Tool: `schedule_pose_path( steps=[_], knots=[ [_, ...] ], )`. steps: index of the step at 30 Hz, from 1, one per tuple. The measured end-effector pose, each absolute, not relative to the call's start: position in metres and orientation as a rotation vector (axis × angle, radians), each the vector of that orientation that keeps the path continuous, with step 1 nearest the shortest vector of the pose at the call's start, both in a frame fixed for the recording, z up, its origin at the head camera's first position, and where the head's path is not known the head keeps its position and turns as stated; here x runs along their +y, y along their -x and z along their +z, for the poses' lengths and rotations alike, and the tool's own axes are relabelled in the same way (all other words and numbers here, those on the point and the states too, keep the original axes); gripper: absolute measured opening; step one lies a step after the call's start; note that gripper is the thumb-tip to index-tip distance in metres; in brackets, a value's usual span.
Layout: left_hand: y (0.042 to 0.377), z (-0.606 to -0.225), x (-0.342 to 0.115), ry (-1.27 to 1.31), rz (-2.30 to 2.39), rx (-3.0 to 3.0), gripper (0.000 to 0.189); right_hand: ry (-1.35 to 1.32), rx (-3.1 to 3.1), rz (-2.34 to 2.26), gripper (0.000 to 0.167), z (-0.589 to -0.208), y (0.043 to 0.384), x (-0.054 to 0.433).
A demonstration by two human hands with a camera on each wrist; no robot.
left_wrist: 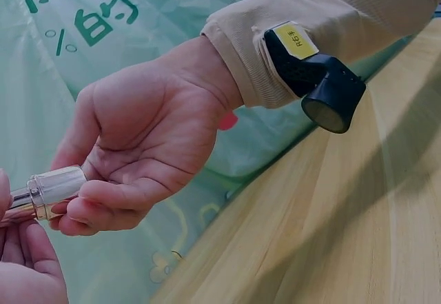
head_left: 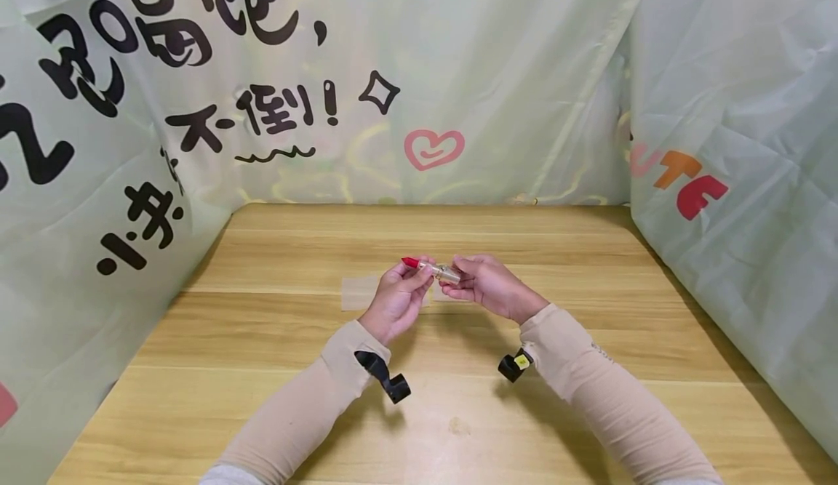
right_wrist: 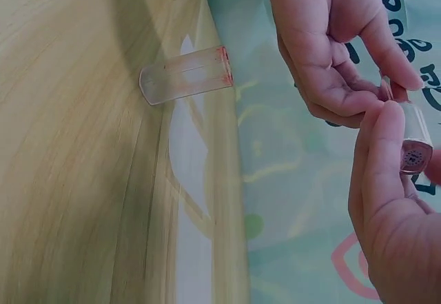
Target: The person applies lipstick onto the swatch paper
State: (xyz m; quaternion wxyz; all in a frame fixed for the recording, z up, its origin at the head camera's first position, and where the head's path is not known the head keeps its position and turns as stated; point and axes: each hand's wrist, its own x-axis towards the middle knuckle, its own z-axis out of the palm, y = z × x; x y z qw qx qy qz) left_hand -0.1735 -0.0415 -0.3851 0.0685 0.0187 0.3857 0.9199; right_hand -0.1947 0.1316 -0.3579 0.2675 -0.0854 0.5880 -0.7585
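A lipstick (head_left: 447, 274) with a gold-silver tube and its red tip raised is held tilted above the table, between both hands. My left hand (head_left: 399, 297) pinches the tube near the red end. At the base, my right hand (head_left: 494, 286) holds the other end with its fingers and thumb. The left wrist view shows the shiny base (left_wrist: 62, 182) between the right hand's fingers. In the right wrist view, the label on the bottom of the base (right_wrist: 415, 157) faces the camera. A clear cap (right_wrist: 186, 76) with a reddish rim is on the table, apart from the hands.
A pale strip (head_left: 358, 294) lies on the wooden table (head_left: 458, 398) beneath the hands. Printed fabric (head_left: 511, 92) hangs behind the table and along both sides. Each wrist carries a black camera mount (head_left: 386, 379).
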Motion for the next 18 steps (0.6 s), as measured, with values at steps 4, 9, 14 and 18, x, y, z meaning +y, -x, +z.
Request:
schedule_pose_path(
  steps=[4, 9, 14, 18],
  knots=[
    [0.174, -0.384, -0.043, -0.044, 2.769, 1.163, 0.030, 0.240, 1.549, -2.066, 0.019, -0.357, 0.195, 0.133],
    [0.175, -0.382, -0.044, -0.020, 2.764, 1.173, 0.028, 0.256, 1.532, -2.082, 0.016, -0.356, 0.196, 0.133],
    [0.176, -0.379, -0.049, -0.004, 2.737, 1.215, 0.025, 0.265, 1.562, -2.082, 0.016, -0.354, 0.198, 0.133],
    [0.178, -0.378, -0.057, -0.017, 2.707, 1.231, 0.023, 0.261, 1.590, -2.085, 0.015, -0.352, 0.201, 0.131]
  ],
)
